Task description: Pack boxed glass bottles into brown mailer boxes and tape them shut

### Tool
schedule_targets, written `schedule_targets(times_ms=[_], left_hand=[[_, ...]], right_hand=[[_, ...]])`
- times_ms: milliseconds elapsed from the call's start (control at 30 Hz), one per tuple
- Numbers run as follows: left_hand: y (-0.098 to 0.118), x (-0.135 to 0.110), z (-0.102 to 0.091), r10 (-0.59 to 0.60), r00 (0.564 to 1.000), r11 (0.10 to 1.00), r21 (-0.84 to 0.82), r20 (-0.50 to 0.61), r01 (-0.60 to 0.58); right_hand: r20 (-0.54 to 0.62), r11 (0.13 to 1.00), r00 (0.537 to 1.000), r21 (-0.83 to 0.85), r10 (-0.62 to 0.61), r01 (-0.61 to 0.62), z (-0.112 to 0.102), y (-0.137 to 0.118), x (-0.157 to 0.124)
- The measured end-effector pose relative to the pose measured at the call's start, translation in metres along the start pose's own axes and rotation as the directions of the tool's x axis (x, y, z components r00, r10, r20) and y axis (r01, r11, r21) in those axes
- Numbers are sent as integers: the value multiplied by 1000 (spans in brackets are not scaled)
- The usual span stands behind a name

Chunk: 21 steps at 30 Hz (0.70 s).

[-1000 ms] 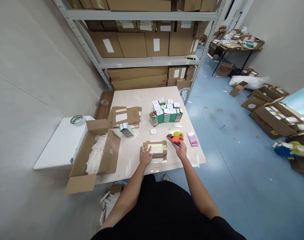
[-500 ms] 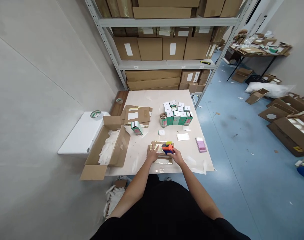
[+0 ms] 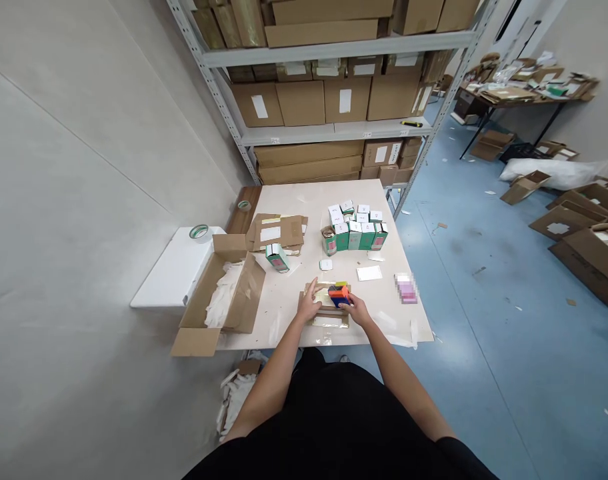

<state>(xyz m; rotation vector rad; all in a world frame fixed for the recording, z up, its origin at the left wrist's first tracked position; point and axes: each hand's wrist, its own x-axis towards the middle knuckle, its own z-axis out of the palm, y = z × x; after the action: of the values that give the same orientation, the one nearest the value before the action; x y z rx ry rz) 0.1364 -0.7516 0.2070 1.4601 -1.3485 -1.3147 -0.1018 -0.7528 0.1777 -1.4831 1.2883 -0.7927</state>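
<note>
My right hand (image 3: 358, 311) is closed around an orange and dark blue tool (image 3: 339, 295) that looks like a tape dispenser. It is over a flat brown cardboard piece (image 3: 345, 312) with shiny tape and pale labels, near the table's front edge. My left hand (image 3: 309, 305) is at the left part of this cardboard, fingers spread and the index raised. A bit of yellow (image 3: 341, 284) shows just behind the tool. Farther back lies a small white card (image 3: 326, 265), with a larger white card (image 3: 369, 273) to its right.
Several green-and-white boxes (image 3: 355, 235) are grouped at the back right, and one green box (image 3: 277, 259) stands apart at left. Flattened cardboard (image 3: 279, 232) lies behind it. An open carton (image 3: 249, 297) with white material flanks the table's left side. Shelving (image 3: 334, 133) stands behind.
My left hand has lifted its fingers from the cardboard, the index now pointing up. My right hand still holds the tool in nearly the same place. The view has shifted slightly.
</note>
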Motion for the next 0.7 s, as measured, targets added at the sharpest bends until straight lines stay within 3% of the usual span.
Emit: schedule_targets(times_ms=[100, 233, 433, 700], left_hand=[[12, -5, -4, 29, 995, 990, -142, 95, -15], [26, -18, -17, 77, 994, 967, -249, 77, -56], [48, -29, -31, 97, 994, 981, -174, 46, -88], [69, -27, -34, 65, 996, 993, -97, -64, -71]], right_hand=[[23, 999, 1000, -43, -13, 14, 0, 0, 2], [25, 997, 1000, -74, -12, 14, 0, -3, 4], [45, 990, 999, -143, 9, -3, -1, -12, 5], [74, 990, 997, -143, 6, 4, 0, -13, 4]])
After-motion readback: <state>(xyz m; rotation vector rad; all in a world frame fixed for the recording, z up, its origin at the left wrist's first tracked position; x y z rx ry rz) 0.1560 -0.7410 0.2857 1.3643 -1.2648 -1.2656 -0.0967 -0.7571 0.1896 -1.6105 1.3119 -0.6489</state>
